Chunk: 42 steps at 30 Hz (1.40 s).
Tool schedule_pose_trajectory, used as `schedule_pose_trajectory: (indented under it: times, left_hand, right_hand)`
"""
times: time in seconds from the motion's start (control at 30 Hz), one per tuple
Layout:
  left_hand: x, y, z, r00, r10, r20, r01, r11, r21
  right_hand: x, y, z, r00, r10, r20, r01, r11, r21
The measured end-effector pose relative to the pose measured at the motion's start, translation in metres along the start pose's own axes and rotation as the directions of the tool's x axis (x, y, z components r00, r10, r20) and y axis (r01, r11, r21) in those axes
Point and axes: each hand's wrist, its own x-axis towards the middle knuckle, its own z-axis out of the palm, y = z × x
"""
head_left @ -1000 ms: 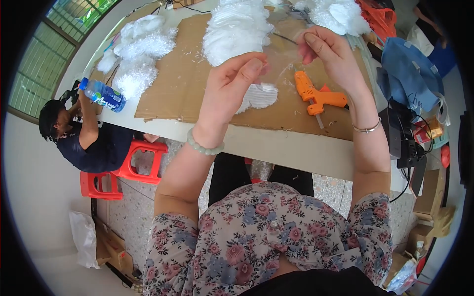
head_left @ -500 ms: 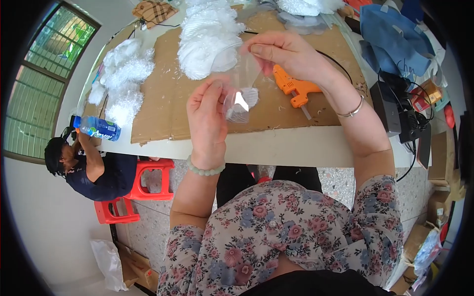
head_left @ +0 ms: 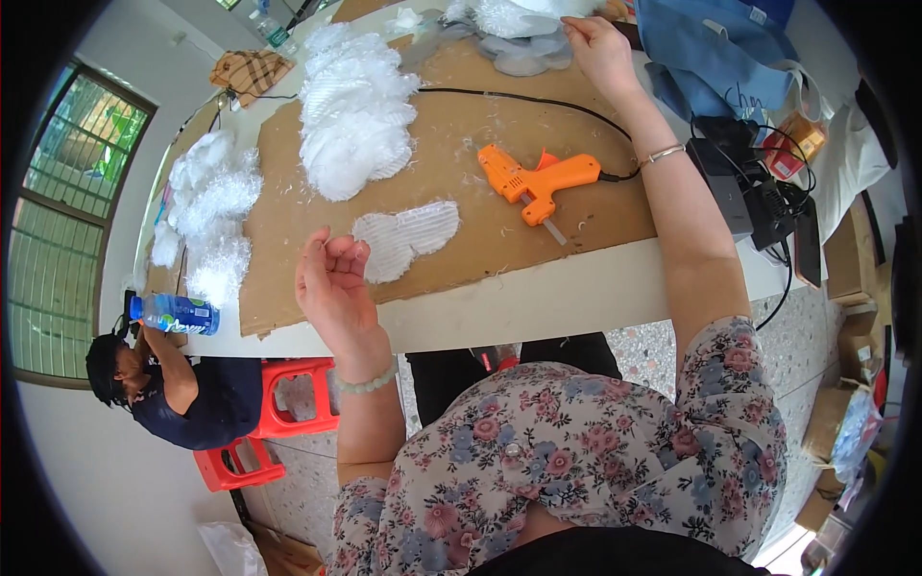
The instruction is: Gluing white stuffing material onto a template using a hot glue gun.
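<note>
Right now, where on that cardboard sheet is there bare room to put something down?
The cardboard sheet is bare between the big white fluffy pile and the orange glue gun, under the black cord. The white table edge in front is also free. The far end by the right hand is crowded with grey pieces.

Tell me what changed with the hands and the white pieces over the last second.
The hands came apart: the right hand reached away to the far pile of grey and white pieces, while the left hand let go and hangs open near the table edge. The small white ribbed piece now lies on the cardboard sheet. The orange glue gun and the big white fluffy piece stayed put.
</note>
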Motion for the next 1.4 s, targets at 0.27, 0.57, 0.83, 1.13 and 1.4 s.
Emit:
schedule_pose_trajectory:
  times: [0.27,0.57,0.83,1.13,1.4]
  left_hand:
    - [-0.003,-0.003,0.008,0.998,-0.005,0.063,0.000,0.998,0.070]
    - [-0.007,-0.002,0.003,0.997,0.015,0.079,-0.024,0.993,0.112]
    - [-0.010,-0.001,0.010,0.994,0.008,0.106,-0.019,0.994,0.106]
    - [-0.014,0.006,0.006,0.995,0.023,0.099,-0.035,0.991,0.127]
    - [-0.032,0.016,0.008,0.996,-0.005,0.090,-0.006,0.993,0.122]
  right_hand:
    - [0.003,-0.025,-0.024,0.688,0.329,0.647,-0.233,0.944,-0.232]
    - [0.041,-0.129,-0.133,0.883,-0.146,0.445,-0.351,0.423,0.835]
    - [0.020,-0.141,-0.155,0.910,-0.115,0.399,-0.309,0.455,0.835]
    - [0.013,-0.155,-0.155,0.940,-0.151,0.305,-0.212,0.438,0.873]
    - [0.095,-0.171,-0.166,0.974,-0.215,-0.075,0.160,0.413,0.896]
